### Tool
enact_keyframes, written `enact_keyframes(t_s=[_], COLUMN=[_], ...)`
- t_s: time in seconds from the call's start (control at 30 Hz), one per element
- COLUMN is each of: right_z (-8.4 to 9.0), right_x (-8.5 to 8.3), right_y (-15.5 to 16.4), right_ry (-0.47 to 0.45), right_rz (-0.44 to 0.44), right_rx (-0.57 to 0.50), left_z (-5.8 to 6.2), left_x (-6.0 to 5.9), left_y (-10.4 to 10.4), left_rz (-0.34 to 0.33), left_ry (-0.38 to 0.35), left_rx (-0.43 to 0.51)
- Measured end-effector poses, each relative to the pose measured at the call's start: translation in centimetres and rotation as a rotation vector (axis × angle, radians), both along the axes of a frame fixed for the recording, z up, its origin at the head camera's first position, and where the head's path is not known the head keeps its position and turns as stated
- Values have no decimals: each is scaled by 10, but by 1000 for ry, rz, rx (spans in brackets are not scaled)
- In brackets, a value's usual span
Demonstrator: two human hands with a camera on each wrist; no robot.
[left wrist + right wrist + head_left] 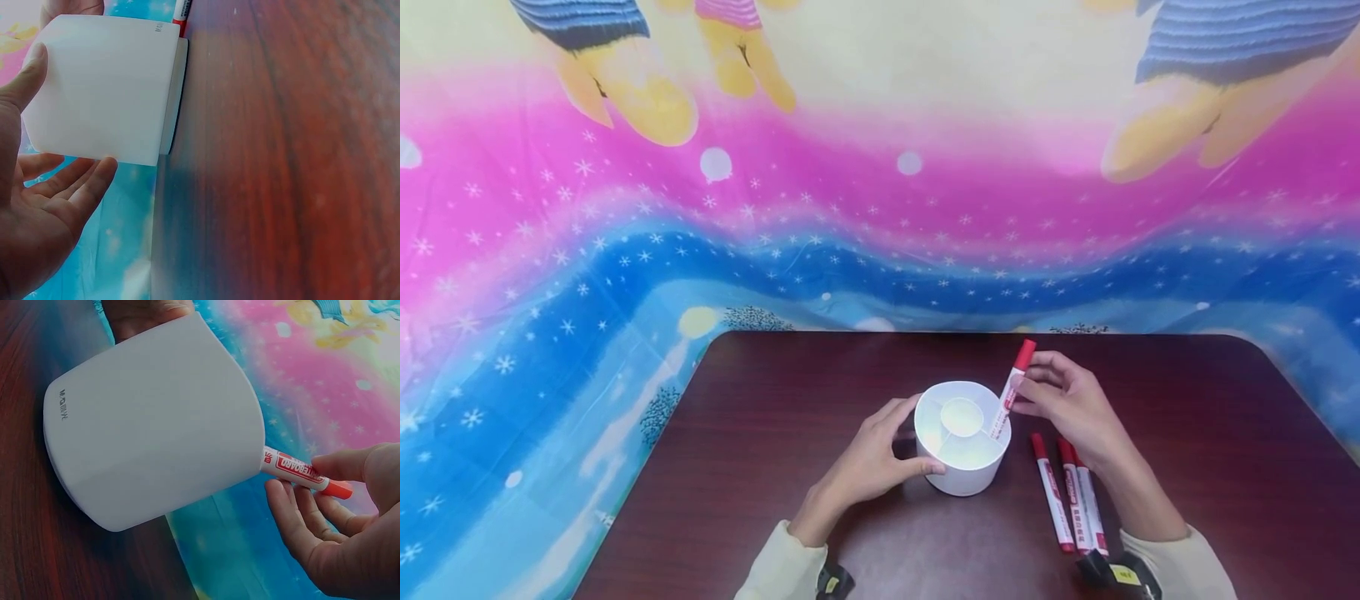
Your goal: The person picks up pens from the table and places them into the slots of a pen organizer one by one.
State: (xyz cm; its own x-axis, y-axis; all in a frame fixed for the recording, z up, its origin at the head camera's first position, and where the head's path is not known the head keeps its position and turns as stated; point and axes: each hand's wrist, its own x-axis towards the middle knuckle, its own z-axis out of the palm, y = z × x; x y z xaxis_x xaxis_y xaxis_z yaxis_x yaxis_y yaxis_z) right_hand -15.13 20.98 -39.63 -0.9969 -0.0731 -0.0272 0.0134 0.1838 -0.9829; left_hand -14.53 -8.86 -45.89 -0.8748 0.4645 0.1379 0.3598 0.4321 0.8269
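Observation:
A round white pen holder [962, 480], divided inside around a central ring, stands on the table. My left hand [874, 450] grips it from the left, thumb at the front of the rim and fingers around the far side. Between the thumb and fingertips of my right hand [1075, 410] is a red-capped whiteboard marker [1017, 377]. It leans cap up, its lower end inside the right part of the holder. The right wrist view shows the marker [299, 469] sticking out past the holder's rim, with the holder's wall [156, 419] hiding its lower end.
Three more red-capped markers [1051, 496] lie side by side on the dark wooden table [737, 400], right of the holder and near my right forearm. A colourful printed cloth [850, 217] hangs behind the table's far edge.

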Motion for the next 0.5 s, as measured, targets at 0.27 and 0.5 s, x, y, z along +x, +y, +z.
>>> enact_keyframes(t_s=[0.27, 0.5], right_z=[-3, -4], right_x=[-2, -3], right_y=[-4, -6], right_ry=[-17, 4], right_rz=[-11, -13], right_rx=[-3, 7], left_z=[-1, -2], left_x=[0, 0], left_y=[1, 0], left_rz=[6, 3], left_ry=[6, 21], left_rx=[-17, -9])
